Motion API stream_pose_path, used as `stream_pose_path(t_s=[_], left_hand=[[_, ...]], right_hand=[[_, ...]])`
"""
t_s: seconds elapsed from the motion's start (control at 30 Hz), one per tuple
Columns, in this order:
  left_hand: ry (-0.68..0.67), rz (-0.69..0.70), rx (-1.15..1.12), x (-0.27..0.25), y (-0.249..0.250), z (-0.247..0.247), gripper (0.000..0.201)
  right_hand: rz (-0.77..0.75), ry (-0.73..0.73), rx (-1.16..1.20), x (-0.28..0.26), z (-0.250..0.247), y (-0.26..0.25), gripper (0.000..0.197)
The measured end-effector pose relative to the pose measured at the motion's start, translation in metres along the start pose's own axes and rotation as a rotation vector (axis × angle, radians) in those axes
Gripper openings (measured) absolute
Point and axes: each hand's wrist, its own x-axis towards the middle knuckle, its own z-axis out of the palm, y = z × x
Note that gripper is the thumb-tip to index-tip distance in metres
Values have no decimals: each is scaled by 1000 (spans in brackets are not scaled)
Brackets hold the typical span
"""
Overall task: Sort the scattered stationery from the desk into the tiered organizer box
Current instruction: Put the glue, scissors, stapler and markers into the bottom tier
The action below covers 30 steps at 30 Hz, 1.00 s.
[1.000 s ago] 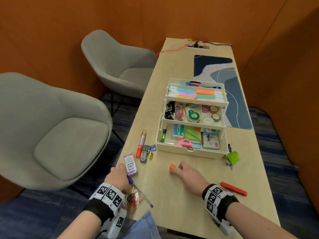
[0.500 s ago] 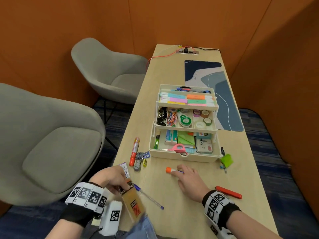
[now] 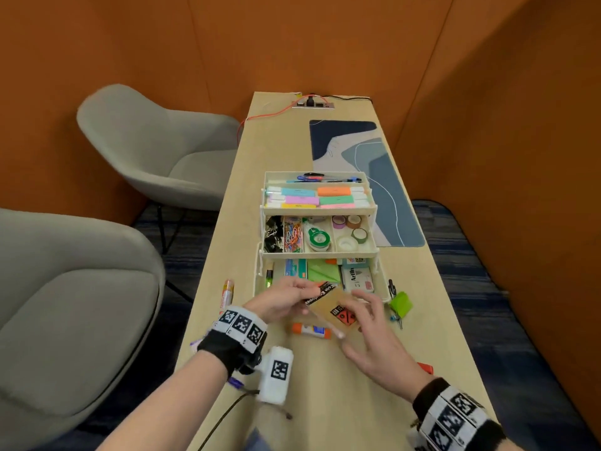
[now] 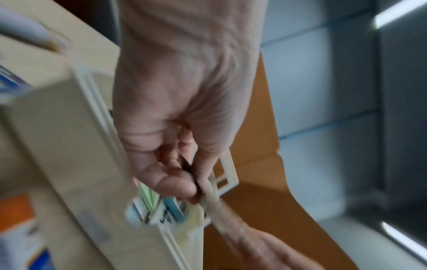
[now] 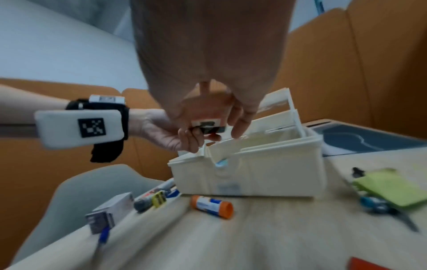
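The cream tiered organizer (image 3: pixel 319 255) stands open in the middle of the desk, all three tiers holding stationery. My left hand (image 3: pixel 305 288) pinches a brown packet of coin envelopes (image 3: pixel 338 308) and holds it tilted just above the front of the bottom tier. From the other side, my right hand (image 3: pixel 354 317) takes the packet's lower right edge between thumb and fingers. In the right wrist view the packet (image 5: pixel 209 127) sits between both hands above the organizer's front wall (image 5: pixel 254 173). A glue stick (image 3: pixel 310 330) lies on the desk under the hands.
An orange marker (image 3: pixel 226 296) and small items lie left of the box. A green item with a compass (image 3: pixel 401 304) lies to its right, a red item (image 3: pixel 424 367) near my right forearm. A small box and blue pen (image 5: pixel 102 215) sit by the desk's near-left edge. Two grey chairs stand left.
My left hand lifted the envelope packet from the near desk edge up and forward to the organizer's front. My right hand left the glue stick and rose to the packet.
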Motion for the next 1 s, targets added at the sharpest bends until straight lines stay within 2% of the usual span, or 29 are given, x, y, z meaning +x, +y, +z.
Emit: stream_pose_path(t_s=[0.07, 0.13, 0.17, 0.23, 0.27, 0.3, 0.37, 0.43, 0.57, 0.73, 0.83, 1.0], left_hand=[[-30, -19, 45, 12, 12, 20, 20], [19, 72, 204, 24, 22, 39, 20], [97, 165, 375, 32, 25, 46, 23], [262, 363, 857, 46, 29, 53, 23], [260, 418, 1091, 53, 28, 54, 21], [204, 445, 1302, 59, 27, 55, 26], [12, 452, 1579, 72, 26, 57, 39], [-135, 448, 1717, 83, 28, 58, 42], [-217, 468, 1975, 102, 27, 54, 38], [-284, 712, 2299, 108, 32, 54, 45], [-289, 798, 2343, 107, 32, 48, 47], [-237, 789, 2314, 103, 26, 35, 55]], right_hand=[[-5, 104, -82, -1, -9, 10, 41], [30, 229, -100, 0, -18, 23, 37], [70, 294, -90, 0, -23, 29, 37], [177, 386, -68, 0, -30, 39, 38], [226, 402, -62, -1, -33, 43, 36], [267, 398, -58, -1, -34, 46, 34], [310, 359, -65, -4, -33, 50, 30], [292, 317, -99, -9, -31, 53, 27], [244, 250, -114, -15, -27, 55, 29], [253, 261, -100, -12, -29, 56, 29], [263, 265, -99, -9, -30, 56, 27], [293, 234, -143, -2, -27, 56, 22]])
